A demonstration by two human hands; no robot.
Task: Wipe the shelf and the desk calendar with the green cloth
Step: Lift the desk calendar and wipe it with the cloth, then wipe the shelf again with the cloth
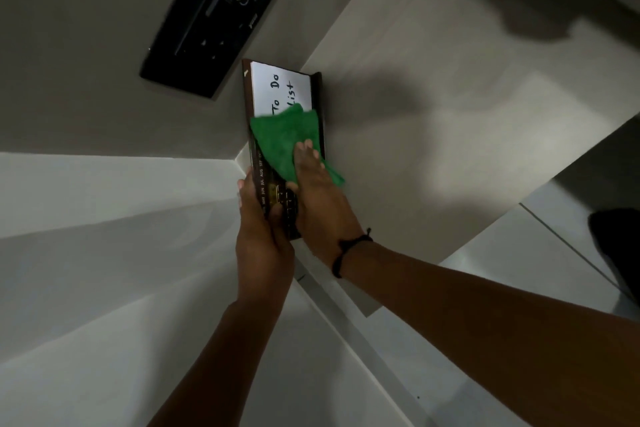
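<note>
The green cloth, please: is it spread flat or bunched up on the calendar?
Bunched: the green cloth lies crumpled under the right hand on the calendar.

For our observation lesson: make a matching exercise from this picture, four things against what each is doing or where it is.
Things:
1. left hand
2. right hand
3. green cloth
4. black cord

States:
A. pressed flat on the cloth
B. around the right wrist
C. gripping the desk calendar's near end
D. lying over the calendar's white board

Pairs: 1-C, 2-A, 3-D, 4-B
</note>
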